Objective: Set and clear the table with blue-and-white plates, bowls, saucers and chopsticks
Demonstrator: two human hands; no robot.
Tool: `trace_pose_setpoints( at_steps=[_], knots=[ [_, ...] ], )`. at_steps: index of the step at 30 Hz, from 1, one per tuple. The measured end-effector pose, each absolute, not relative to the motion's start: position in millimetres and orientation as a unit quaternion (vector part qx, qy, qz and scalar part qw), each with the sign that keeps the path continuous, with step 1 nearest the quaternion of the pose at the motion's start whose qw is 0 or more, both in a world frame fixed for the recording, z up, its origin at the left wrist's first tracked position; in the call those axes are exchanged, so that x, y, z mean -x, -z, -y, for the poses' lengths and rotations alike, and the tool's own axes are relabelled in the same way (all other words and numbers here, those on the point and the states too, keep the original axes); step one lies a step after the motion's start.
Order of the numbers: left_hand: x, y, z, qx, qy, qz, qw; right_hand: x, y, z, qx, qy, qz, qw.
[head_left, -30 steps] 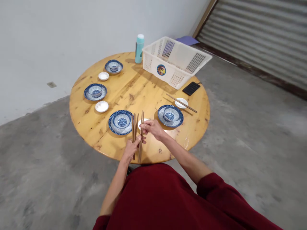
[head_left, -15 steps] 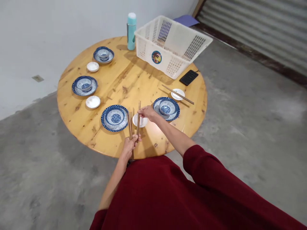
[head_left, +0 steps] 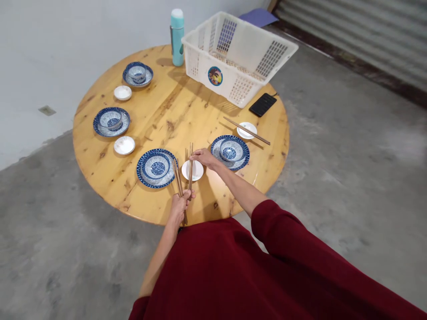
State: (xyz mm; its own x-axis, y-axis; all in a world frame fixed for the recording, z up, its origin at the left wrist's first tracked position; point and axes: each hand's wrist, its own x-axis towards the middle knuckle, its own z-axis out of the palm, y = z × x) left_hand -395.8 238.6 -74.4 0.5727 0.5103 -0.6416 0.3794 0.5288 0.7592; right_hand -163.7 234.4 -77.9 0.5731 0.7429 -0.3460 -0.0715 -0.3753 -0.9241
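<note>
My left hand is closed around several wooden chopsticks near the table's front edge. Between the fingers of my right hand is a pair of chopsticks, held upright in view over a small white dish. The lower ends of this pair reach the left hand's fingers. Left of the hands sits a blue-patterned plate with a bowl on it. Right of them is another plate with a bowl. Two chopsticks lie across a white dish beyond that.
On the round wooden table stand a white plastic basket and a light-blue bottle. A black phone lies beside the basket. Two more plates with bowls and two white dishes line the left side.
The view has shifted slightly, so the table items appear moved a little. Both hands keep their hold on the chopsticks, and the right hand's pair looks slightly more upright.
</note>
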Motion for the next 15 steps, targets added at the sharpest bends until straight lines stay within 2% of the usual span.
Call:
trace_pose_setpoints(
  at_steps=[15],
  knots=[
    [395,78,-239,-0.486,-0.024,-0.466,0.739,163,90,-235,0.716,-0.413,0.211,0.522]
  ],
)
